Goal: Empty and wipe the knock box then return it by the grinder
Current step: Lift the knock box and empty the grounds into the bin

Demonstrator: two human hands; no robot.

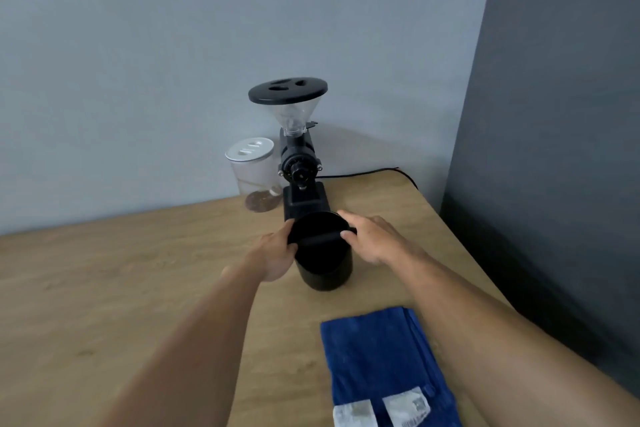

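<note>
The black round knock box (325, 267) stands upright on the wooden table (121, 274), just in front of the black coffee grinder (300, 163). A black bar crosses its open top. My left hand (275, 255) grips the box's left rim, thumb over the edge. My right hand (372, 237) rests on the right rim, fingers curled around the far side. A folded blue cloth (384, 360) with white tags lies on the table near me, to the right.
A clear jar (254, 173) with a white lid and some brown grounds at the bottom stands left of the grinder against the wall. The grinder's black cable (381, 172) runs right along the table's back. The table's right edge borders a dark wall.
</note>
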